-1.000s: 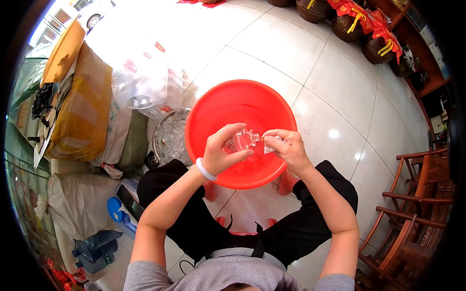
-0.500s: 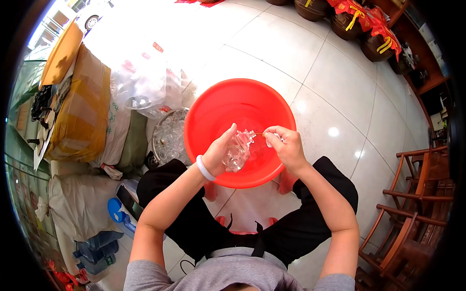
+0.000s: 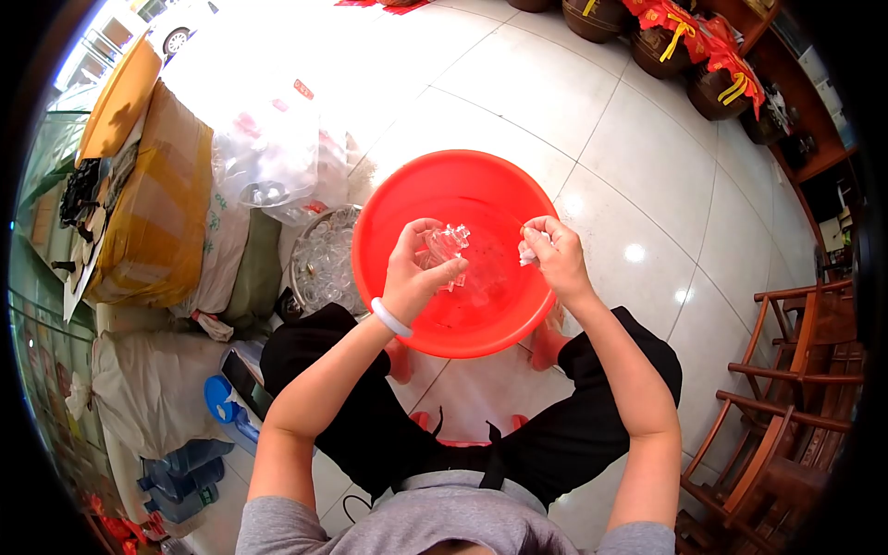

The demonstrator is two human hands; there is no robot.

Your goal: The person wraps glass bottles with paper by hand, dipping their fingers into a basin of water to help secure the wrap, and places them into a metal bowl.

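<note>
Just beside basin [image 3: 453, 178] — bowl [image 3: 298, 244] of glassware [image 3: 328, 264]

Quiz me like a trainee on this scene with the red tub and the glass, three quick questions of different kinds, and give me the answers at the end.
1. Multiple choice: What colour is the band on the left wrist? A) green B) white C) black
2. True or false: The left hand and the right hand are both gripping the same clear glass piece.
3. Fill in the blank: In this view, the round container full of clear pieces sits on the ____ side of the tub.

Key: 1. B; 2. false; 3. left
</note>
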